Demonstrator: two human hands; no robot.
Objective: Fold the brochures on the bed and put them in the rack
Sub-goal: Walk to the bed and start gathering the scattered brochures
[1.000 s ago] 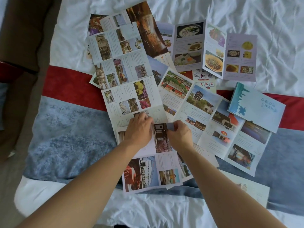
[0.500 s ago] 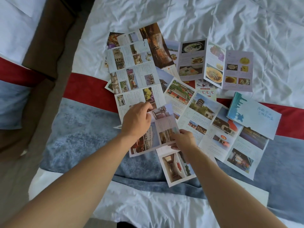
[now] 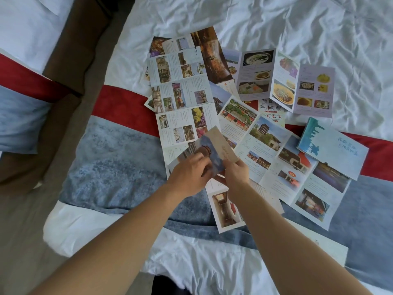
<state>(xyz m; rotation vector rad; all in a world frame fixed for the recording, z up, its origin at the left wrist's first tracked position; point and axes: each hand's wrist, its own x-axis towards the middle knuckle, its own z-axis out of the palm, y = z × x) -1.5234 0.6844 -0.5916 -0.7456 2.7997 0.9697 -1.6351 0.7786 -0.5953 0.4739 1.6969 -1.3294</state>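
On the far left, well away from the long paper brochure with its column of small photos, a second bed with white linen and a red-and-blue runner stood across a brown strip of floor. My own bed, white-sheeted with a red band and a blue-grey plush runner, carried all the paper. The long brochure lay unfolded down the runner, its near end lifted and doubled back toward me. My left hand had its fingers curled over that folded end, pressing and pinching the left side of it. The turned-up panel, a tan and blue flap, stood tilted above the long brochure's lowest pictures. My right hand gripped the right side of the same folded end, thumb on top, fingers hidden beneath. Just under that hand, nearer me than the long brochure, a small glossy leaflet showing a room interior lay flat. To the right of the long brochure, touching its edge, spread a wide open leaflet with temple and pagoda photos. Beyond that one, a lilac food menu leaflet stood half-opened on the white sheet. Farthest right from the long brochure rested a closed pale-blue booklet with handwriting on its cover. I could see no rack.
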